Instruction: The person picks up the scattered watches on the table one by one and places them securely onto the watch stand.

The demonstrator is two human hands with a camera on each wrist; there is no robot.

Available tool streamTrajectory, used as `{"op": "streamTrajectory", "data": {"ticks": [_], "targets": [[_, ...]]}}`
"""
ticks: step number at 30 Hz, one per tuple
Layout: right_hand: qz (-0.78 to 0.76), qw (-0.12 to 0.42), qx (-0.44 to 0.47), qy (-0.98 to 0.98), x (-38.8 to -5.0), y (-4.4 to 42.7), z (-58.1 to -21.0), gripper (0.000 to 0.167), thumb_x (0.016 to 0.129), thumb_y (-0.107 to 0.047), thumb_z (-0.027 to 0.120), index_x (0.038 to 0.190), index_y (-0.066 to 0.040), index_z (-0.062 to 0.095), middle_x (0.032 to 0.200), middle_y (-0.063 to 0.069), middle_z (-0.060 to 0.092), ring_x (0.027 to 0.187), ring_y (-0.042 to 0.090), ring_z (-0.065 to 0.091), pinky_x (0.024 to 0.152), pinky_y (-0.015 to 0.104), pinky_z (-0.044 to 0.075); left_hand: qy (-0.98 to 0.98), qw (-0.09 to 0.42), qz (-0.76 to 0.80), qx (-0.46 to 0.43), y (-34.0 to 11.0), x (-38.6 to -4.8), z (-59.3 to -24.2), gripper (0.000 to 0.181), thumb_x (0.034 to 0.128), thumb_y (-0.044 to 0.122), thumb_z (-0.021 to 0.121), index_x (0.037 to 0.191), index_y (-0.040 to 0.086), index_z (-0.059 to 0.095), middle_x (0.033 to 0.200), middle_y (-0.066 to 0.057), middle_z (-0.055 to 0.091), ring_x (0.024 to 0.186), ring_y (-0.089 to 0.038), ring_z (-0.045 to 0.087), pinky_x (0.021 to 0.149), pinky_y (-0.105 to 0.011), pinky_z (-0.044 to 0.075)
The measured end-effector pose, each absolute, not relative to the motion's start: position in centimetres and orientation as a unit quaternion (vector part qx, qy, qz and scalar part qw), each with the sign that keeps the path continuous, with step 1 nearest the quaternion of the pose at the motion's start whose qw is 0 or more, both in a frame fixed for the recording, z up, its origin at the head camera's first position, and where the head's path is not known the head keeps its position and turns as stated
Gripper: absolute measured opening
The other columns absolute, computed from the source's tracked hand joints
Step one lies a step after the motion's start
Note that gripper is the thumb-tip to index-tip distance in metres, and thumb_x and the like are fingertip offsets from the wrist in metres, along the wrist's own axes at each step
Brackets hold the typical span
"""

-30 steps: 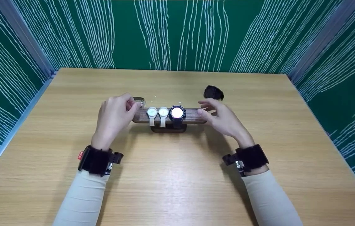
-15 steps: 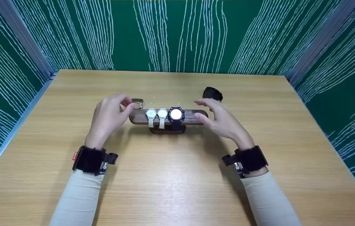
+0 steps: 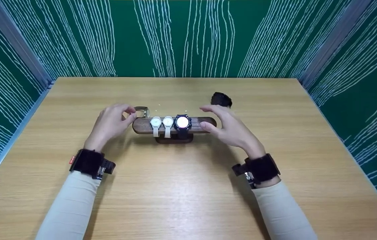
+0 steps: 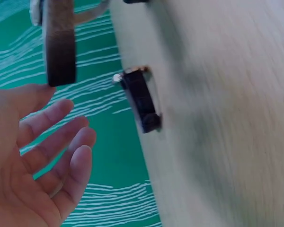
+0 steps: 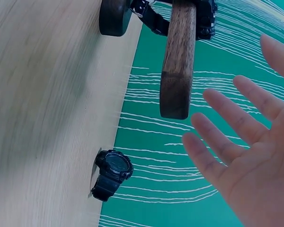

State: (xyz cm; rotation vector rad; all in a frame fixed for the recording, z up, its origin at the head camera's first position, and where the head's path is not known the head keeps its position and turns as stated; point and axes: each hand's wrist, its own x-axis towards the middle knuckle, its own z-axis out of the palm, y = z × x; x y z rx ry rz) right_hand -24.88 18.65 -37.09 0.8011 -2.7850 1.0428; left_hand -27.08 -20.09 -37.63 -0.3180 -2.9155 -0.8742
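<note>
A wooden watch stand on the table bears two pale-strapped watches side by side and a black watch with a glowing white face. Just off the stand's left end is my left hand, fingers loosely bent and holding nothing. In the left wrist view its thumb tip is close under the bar's end; whether they touch I cannot tell. My right hand hovers at the stand's right end, fingers spread. The right wrist view shows that hand apart from the bar.
A dark-strapped watch lies on the table behind the stand's left end. Behind my right hand lies a chunky black watch. Green walls with white lines rise at the table's back and sides.
My left hand has drawn back leftward from the stand's end, uncovering it and more of the dark-strapped watch. The right hand's fingers have spread a little. The head view has shifted slightly.
</note>
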Motion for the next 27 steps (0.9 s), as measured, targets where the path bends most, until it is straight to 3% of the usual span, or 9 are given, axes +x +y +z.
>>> {"op": "streamTrajectory", "data": {"ticks": [7, 14, 20, 27], "targets": [[0.339, 0.033, 0.259, -0.904, -24.8, 18.6, -37.1, 0.059, 0.105, -0.048, 0.064, 0.155, -0.02, 0.053, 0.156, -0.001, 0.055, 0.151, 0.024, 0.042, 0.126, 0.052, 0.028, -0.956, 0.008, -0.268, -0.12, -20.4, -28.1, -38.7, 0.036, 0.1058, 0.019, 0.065, 0.14, 0.008, 0.066, 0.147, -0.018, 0.06, 0.114, -0.035, 0.065, 0.1, -0.056, 0.052], [0.338, 0.037, 0.266, -0.902, -24.8, 18.6, -37.2, 0.058, 0.105, -0.048, 0.065, 0.154, -0.019, 0.054, 0.154, -0.001, 0.056, 0.15, 0.026, 0.043, 0.125, 0.054, 0.029, -0.961, -0.024, -0.234, -0.145, -20.2, -28.8, -39.7, 0.055, 0.1014, 0.004, 0.061, 0.155, 0.01, 0.052, 0.159, -0.021, 0.048, 0.148, -0.044, 0.044, 0.122, -0.063, 0.032], [0.333, 0.039, 0.269, -0.903, -25.0, 18.4, -37.3, 0.057, 0.106, -0.046, 0.065, 0.154, -0.019, 0.054, 0.155, -0.001, 0.056, 0.151, 0.026, 0.042, 0.126, 0.054, 0.028, -0.961, -0.054, -0.222, -0.156, -20.0, -29.2, -40.4, 0.066, 0.094, -0.011, 0.056, 0.157, 0.006, 0.049, 0.161, -0.024, 0.046, 0.149, -0.046, 0.042, 0.124, -0.06, 0.031], [0.334, 0.03, 0.262, -0.905, -25.0, 18.4, -37.4, 0.054, 0.107, -0.044, 0.064, 0.154, -0.02, 0.054, 0.155, -0.001, 0.056, 0.151, 0.024, 0.042, 0.126, 0.053, 0.028, -0.965, -0.05, -0.208, -0.153, -19.7, -29.2, -41.0, 0.062, 0.0934, -0.008, 0.061, 0.153, 0.008, 0.055, 0.153, -0.024, 0.054, 0.142, -0.046, 0.05, 0.12, -0.061, 0.036]]}}
